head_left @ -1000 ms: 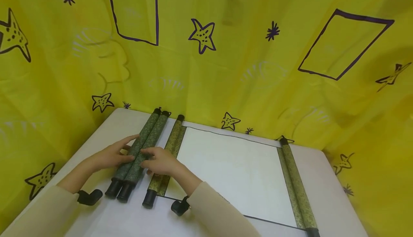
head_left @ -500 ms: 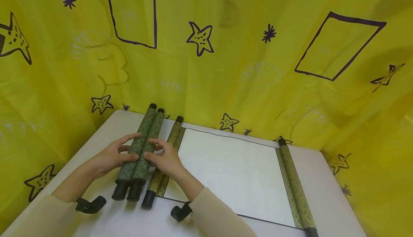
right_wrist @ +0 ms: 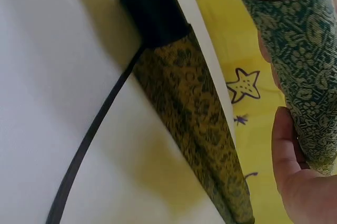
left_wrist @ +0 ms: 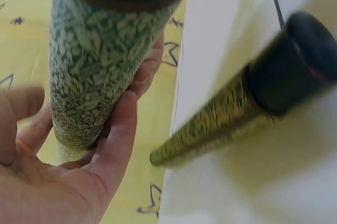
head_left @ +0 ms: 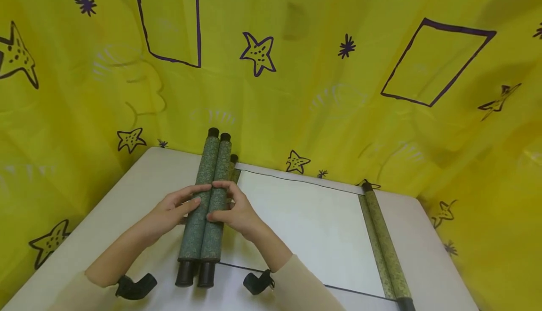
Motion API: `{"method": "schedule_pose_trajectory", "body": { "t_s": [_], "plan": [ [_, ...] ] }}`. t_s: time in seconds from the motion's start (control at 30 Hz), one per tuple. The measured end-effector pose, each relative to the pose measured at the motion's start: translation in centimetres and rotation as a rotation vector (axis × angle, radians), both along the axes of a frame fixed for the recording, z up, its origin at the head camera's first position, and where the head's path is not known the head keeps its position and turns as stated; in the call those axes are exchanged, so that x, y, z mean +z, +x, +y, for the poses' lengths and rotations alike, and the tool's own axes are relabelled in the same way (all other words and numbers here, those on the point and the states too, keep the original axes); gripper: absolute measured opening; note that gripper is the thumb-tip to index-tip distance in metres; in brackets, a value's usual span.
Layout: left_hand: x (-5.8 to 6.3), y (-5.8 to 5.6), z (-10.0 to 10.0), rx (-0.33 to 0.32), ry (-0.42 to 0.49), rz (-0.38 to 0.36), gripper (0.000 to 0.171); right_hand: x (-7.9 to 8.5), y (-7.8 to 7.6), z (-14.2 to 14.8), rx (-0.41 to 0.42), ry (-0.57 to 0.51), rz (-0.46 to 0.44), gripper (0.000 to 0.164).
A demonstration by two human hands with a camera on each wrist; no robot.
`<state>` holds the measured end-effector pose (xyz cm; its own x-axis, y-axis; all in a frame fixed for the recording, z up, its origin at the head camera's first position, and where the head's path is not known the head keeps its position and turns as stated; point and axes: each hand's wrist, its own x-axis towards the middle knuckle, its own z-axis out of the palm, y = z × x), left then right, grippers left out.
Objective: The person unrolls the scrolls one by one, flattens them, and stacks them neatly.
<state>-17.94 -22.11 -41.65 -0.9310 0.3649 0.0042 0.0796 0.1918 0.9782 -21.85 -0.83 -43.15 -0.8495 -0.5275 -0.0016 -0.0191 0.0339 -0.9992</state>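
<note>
1. Centrally, the left green roll (head_left: pixel 195 228) is clasped by the left hand (head_left: pixel 171 207), the thumb and forefinger being laid across its upper face.
2. Beside it, the right green roll (head_left: pixel 218 201) is grasped likewise by the right hand (head_left: pixel 239 212); the two rolls are set lengthwise and touching, and both are capped in black at each end.
3. Just beyond each hand, a dark wrist device (left (head_left: pixel 136 286), right (head_left: pixel 257 282)) is worn next to a beige sleeve (head_left: pixel 305 283).
4. Immediately right of the grip, the nearer gold roller (left_wrist: pixel 210 121) is largely covered by the held rolls in the head view.
5. Farther right, a white sheet (head_left: pixel 300 231) is spread flat and is bounded by the farther gold roller (head_left: pixel 385 245).
6. Beneath the grip, all is underlain by a white table (head_left: pixel 139 184).
7. Behind the grip, a yellow curtain (head_left: pixel 262 104) is marked with stars and quadrilaterals.
</note>
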Motion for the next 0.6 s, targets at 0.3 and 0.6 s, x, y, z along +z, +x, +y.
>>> {"method": "schedule_pose_trajectory", "body": {
  "t_s": [0.3, 0.6],
  "plan": [
    [-0.4, -0.9, 4.2, -0.058, 0.067, 0.005, 0.056, -1.0, 0.6, 3.9, -0.084, 0.046, 0.051, 0.062],
    [-1.0, -1.8, 8.5, -0.077, 0.134, -0.036, 0.058, -1.7, 1.6, 7.9, -0.137, 0.011, 0.062, 0.064]
  ]
}}
